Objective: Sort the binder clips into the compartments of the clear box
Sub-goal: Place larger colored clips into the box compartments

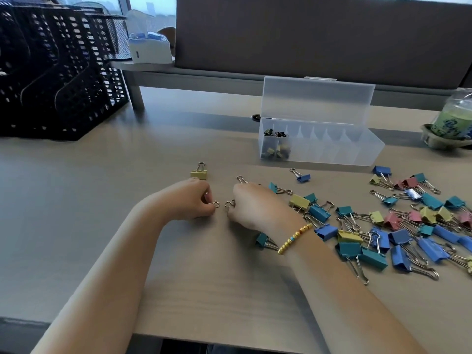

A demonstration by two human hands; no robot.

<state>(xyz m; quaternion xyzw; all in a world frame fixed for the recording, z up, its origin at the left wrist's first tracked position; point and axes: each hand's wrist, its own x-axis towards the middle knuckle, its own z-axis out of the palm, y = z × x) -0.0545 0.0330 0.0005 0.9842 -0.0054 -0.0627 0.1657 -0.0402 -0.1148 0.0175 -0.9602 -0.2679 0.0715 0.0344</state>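
Head view: left hand [196,200] and right hand [251,203] fingers each pinch a clip's wire handles.

The clear box [321,146] is set on the worktop [178,264] behind the heap of binder clips [398,226], which is spread to the right. A few clips [277,146] are held in its leftmost compartment. A single clip [199,171] is placed just behind the left hand [191,200]; the right hand [255,205] is just beside it. A mesh rack [56,72] is stood at far left, a cup [452,121] at far right.
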